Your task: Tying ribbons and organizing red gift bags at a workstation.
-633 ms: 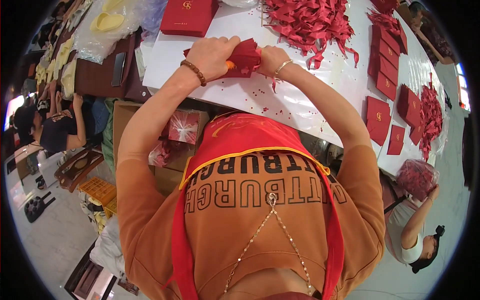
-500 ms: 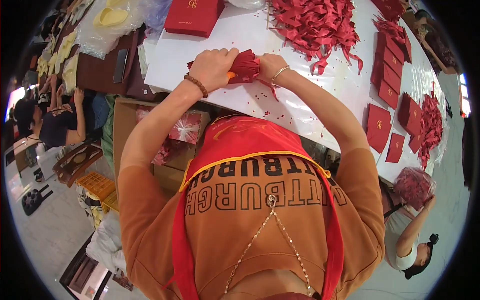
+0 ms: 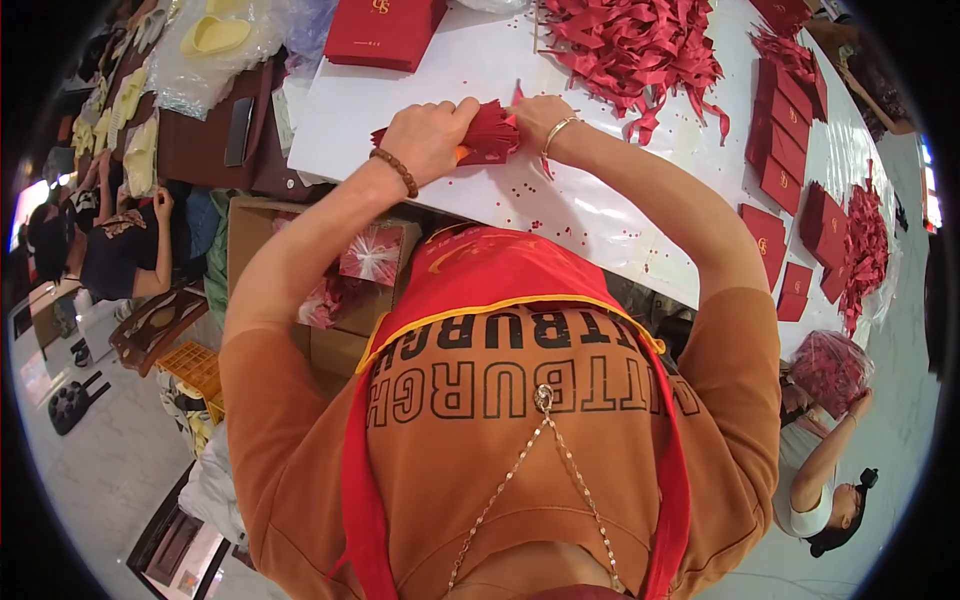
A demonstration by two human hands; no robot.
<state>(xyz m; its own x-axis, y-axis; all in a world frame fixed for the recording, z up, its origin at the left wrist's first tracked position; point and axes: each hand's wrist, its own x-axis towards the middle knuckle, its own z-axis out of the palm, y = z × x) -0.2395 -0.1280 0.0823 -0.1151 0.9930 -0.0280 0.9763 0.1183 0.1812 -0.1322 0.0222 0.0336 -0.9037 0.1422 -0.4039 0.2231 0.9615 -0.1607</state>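
Note:
My left hand (image 3: 425,145) is wrapped round a thick fanned bundle of red folded paper (image 3: 488,138) above the white table (image 3: 400,92); it is hard to tell whether these are cards or small bags. Something small and orange (image 3: 462,153) shows beside the left fingers. At the bundle's right end my right hand (image 3: 540,125) has its fingers closed on a red ribbon (image 3: 547,168), whose ends stick out above and below the hand. The fingertips and the ribbon's middle are mostly hidden.
A heap of red ribbons (image 3: 640,55) lies beyond my right hand. A stack of red paper pieces (image 3: 385,38) stands beyond my left, and more stacks (image 3: 780,135) line the right side. Below the table's edge is a cardboard box (image 3: 245,240). A person (image 3: 815,485) holds a wrapped red bundle (image 3: 832,372).
My right hand has shifted slightly up at the bundle's end, and a ribbon end now stands up above it. My left hand keeps its hold on the bundle.

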